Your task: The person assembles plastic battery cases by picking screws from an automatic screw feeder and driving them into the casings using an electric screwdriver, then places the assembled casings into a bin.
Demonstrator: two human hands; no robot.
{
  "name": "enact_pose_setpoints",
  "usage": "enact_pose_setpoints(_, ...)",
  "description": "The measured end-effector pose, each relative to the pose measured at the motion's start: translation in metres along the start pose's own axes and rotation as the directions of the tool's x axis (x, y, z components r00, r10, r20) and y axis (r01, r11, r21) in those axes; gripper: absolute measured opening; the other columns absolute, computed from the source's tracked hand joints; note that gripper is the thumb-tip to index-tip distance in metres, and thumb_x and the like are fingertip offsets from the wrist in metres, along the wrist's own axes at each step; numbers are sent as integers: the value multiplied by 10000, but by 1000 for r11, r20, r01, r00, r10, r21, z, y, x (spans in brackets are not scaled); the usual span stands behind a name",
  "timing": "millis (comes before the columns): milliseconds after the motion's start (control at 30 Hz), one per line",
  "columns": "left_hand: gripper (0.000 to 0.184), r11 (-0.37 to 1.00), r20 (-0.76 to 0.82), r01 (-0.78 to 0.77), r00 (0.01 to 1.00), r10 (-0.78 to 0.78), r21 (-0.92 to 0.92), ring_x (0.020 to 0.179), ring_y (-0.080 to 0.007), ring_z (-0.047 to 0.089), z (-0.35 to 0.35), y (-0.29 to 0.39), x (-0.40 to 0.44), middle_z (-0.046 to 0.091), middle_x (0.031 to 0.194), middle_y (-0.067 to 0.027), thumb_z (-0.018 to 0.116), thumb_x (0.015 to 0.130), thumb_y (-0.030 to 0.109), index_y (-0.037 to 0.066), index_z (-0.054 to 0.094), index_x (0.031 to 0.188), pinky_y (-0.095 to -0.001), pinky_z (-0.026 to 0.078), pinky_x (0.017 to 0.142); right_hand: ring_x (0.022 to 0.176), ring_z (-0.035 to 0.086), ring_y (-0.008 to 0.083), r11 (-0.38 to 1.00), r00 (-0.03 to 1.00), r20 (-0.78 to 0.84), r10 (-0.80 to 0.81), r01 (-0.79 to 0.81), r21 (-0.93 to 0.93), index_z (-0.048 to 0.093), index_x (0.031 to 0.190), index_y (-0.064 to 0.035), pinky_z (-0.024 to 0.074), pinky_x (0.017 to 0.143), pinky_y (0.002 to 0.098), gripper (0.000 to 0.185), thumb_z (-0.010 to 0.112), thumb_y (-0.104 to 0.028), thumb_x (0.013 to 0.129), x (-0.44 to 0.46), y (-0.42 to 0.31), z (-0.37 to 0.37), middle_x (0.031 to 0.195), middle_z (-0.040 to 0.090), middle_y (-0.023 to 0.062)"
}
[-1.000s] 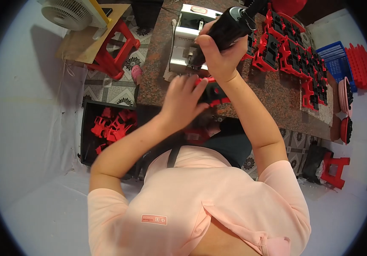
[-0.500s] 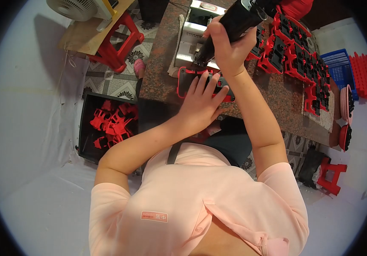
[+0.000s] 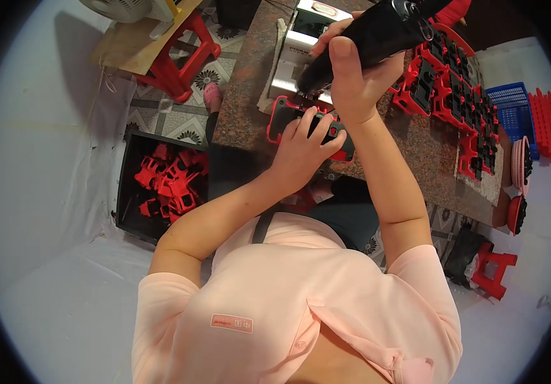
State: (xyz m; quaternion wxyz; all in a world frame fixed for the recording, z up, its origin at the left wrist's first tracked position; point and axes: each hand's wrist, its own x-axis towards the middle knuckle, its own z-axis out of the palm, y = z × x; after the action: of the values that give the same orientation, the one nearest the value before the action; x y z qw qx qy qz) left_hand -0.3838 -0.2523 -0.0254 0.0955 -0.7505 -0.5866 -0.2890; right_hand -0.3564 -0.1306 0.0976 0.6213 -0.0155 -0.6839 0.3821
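A black power screwdriver (image 3: pixel 381 35) is gripped in my right hand (image 3: pixel 360 86), tilted with its tip down by the far edge of a red-and-black plastic housing (image 3: pixel 280 118). Whether the bit touches a screw there is too small to tell. My left hand (image 3: pixel 302 148) holds the housing against the near edge of the speckled stone table (image 3: pixel 243 96), its bent fingers lying over the black face. Just beyond the housing stands a silver metal box with printed lettering (image 3: pixel 298 50), partly covered by the screwdriver and my right hand.
Rows of red-and-black housings (image 3: pixel 451 96) stand at the table's right. A black bin (image 3: pixel 128 192) of red plastic parts is at lower left. A blue basket (image 3: pixel 509 105) and red stacked pieces (image 3: pixel 549 125) lie far right. A red stool (image 3: pixel 189 51) stands at upper left.
The fingers of my left hand have drawn back and bent more on the housing. My right hand and the screwdriver have shifted slightly right, the tip staying by the housing's far edge.
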Motion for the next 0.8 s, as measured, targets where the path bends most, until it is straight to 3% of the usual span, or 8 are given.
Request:
enact_pose_setpoints(67, 455, 1000, 19, -18, 1000, 18, -20, 1207, -366, 448, -8, -1, -2, 434, 1311, -125, 636, 749, 99, 211, 571, 1185, -425, 408, 886, 585, 593, 160, 998, 1000, 18, -12, 14, -65, 449, 1056, 16, 494, 545, 269, 340, 655, -186, 875, 0, 5, -10, 732, 614, 116)
enact_pose_setpoints(267, 373, 904, 33, 45, 999, -34, -425, 1094, -327, 526, -56, -2, 12, 535, 1211, -112, 644, 699, 45, 111, 618, 1065, -439, 435, 873, 586, 599, 179, 987, 997, -74, -19, 7, -159, 433, 1049, 13, 509, 547, 290, 363, 634, -246, 894, -3, -2, -29, 739, 609, 127)
enact_pose_setpoints(400, 254, 799, -304, -252, 948, 92, -546, 747, -292, 605, -133, 5, 43, 642, 960, -138, 603, 663, -34, 47, 584, 904, -371, 467, 654, 574, 586, 174, 996, 955, -281, 94, -92, 20, 444, 1051, 1, 511, 511, 310, 412, 593, -359, 918, 6, -26, -36, 719, 586, 111)
enact_pose_setpoints(467, 248, 709, -422, -404, 892, 165, -578, 746, -291, 606, -165, 18, 54, 641, 951, -134, 603, 666, -31, 48, 584, 900, -372, 468, 653, 586, 571, 126, 978, 916, -345, 205, -205, 37, 486, 1058, -40, 481, 510, 259, 397, 636, -371, 899, 12, -36, -32, 741, 583, 68)
enact_pose_setpoints(500, 244, 654, -435, -455, 876, 208, -604, 745, -291, 606, -179, 27, 59, 640, 946, -133, 603, 668, -29, 49, 584, 899, -372, 468, 652, 580, 571, 128, 991, 941, -314, 125, -135, -12, 499, 1014, -49, 486, 517, 255, 358, 591, -383, 925, 8, -27, -30, 721, 576, 62)
enact_pose_setpoints(533, 241, 590, -444, -494, 863, 241, -639, 745, -290, 606, -190, 35, 61, 639, 942, -131, 603, 670, -28, 50, 584, 897, -372, 469, 652, 565, 575, 124, 952, 898, -321, 303, -272, 137, 518, 931, -58, 490, 497, 258, 345, 603, -392, 915, 9, -36, -25, 688, 570, 50)
enact_pose_setpoints(600, 234, 463, -434, -533, 846, 309, -708, 744, -289, 607, -204, 55, 61, 637, 932, -128, 604, 673, -24, 51, 584, 894, -373, 470, 651, 538, 577, 125, 929, 871, -331, 363, -368, 50, 522, 854, -72, 490, 465, 270, 342, 607, -399, 911, 3, -34, -21, 654, 563, 39)
enact_pose_setpoints(800, 214, 265, -289, -433, 847, 447, -862, 740, -287, 608, -212, 86, 55, 631, 904, -118, 605, 683, -14, 56, 583, 884, -375, 473, 647, 494, 571, 126, 919, 866, -310, 392, -359, 162, 514, 818, -81, 478, 417, 266, 344, 609, -399, 907, -3, -47, -21, 637, 564, 42)
